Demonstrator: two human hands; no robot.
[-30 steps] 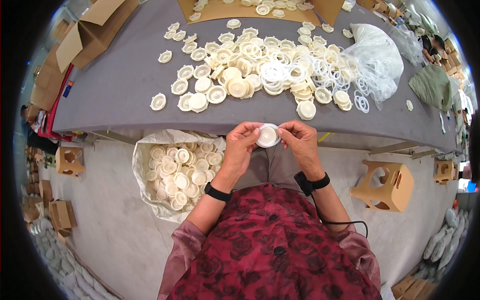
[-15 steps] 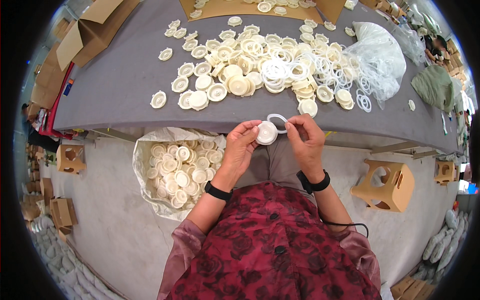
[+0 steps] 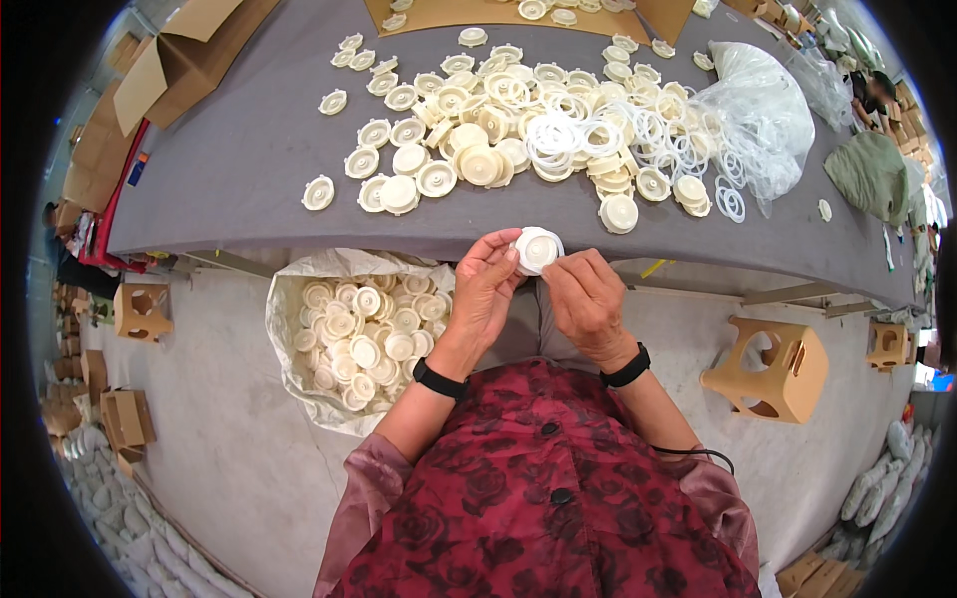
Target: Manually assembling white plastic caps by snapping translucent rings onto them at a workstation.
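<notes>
Just off the table's front edge, my left hand (image 3: pixel 486 282) grips a round off-white plastic cap (image 3: pixel 538 250) by its left side. A translucent sealing ring now lies against the cap, its outline hard to make out. My right hand (image 3: pixel 588 299) has its fingers pinched at the cap's lower right rim, where the ring meets it. Beyond my hands, a heap of cream plastic caps (image 3: pixel 436 179) spreads over the table. Loose translucent white rings (image 3: pixel 553 138) lie on top of the heap and to its right, by a clear plastic bag (image 3: pixel 763 110).
Below the grey-covered table (image 3: pixel 239 189), at my left, stands a white sack (image 3: pixel 289 369) full of caps. A tan plastic stool (image 3: pixel 788 369) is at the right. Cardboard boxes (image 3: pixel 184 60) sit at the far left, and a grey-green cloth (image 3: pixel 865 174) lies on the right end.
My right hand has moved left and brought the ring from beside the cap onto it. The cap has shifted slightly up and right in my left hand.
</notes>
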